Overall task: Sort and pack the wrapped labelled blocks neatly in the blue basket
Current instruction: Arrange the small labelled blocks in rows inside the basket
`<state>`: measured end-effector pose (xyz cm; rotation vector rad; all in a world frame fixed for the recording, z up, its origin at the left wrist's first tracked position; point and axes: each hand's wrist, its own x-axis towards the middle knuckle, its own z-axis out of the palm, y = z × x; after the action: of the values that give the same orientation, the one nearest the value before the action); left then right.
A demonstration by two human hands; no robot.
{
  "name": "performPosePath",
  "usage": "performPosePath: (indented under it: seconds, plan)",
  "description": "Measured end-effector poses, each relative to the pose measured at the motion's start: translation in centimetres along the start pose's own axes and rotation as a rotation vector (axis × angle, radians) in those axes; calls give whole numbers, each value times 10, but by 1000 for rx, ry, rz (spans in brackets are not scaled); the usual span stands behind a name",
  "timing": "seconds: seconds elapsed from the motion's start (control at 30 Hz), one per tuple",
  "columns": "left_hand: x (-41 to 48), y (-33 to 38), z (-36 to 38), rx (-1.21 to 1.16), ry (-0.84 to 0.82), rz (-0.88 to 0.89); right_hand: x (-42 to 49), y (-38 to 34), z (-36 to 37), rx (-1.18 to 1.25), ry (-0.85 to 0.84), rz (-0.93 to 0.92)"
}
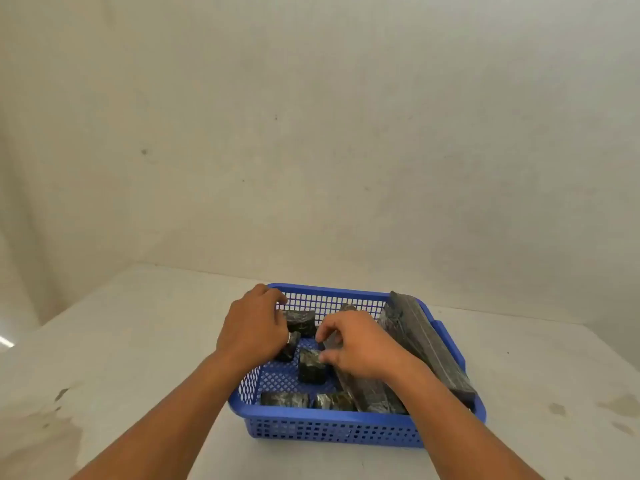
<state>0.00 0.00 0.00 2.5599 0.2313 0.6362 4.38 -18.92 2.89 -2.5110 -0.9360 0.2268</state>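
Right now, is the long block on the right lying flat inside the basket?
No. The long block lies tilted, propped on the blue basket's right rim.

No legible text, brand, number or sign appears anywhere. The dark wrapped blocks (311,370) in the blue basket (332,429) show only pale, blurred mottling on their wrapping; any labels are too small and indistinct to read. The basket itself bears no readable marking.

Hidden or unreadable: block labels too blurred to read; small block (289,348) left of frame centre half covered by left hand (254,329); long block (367,393) partly under right hand (360,344); both forearms cut off at bottom edge.
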Motion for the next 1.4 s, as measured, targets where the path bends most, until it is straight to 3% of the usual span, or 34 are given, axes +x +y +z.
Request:
performPosePath:
  seconds: [0.13,0.3,0.63,0.87,1.07,1.23,1.4]
  plan:
    - [1,-1,3,-2,35,48,7,-3,9,-174,-119,-10]
    - [4,-7,6,-87,56,3,14,-1,18,-252,-82,-54]
    - [1,-5,3,-107,45,-9,28,2,16,-92,-110,14]
    - [0,-3,2,-111,48,-19,29,4,22,-243,-146,-46]
    - [0,-4,1,-132,54,-19,25,4,14,-147,-105,-50]
    - [0,-3,0,-142,58,-24,22,2,17,-151,-237,-54]
    - [-1,-3,-1,-161,63,-32,24,6,12,-29,-229,-54]
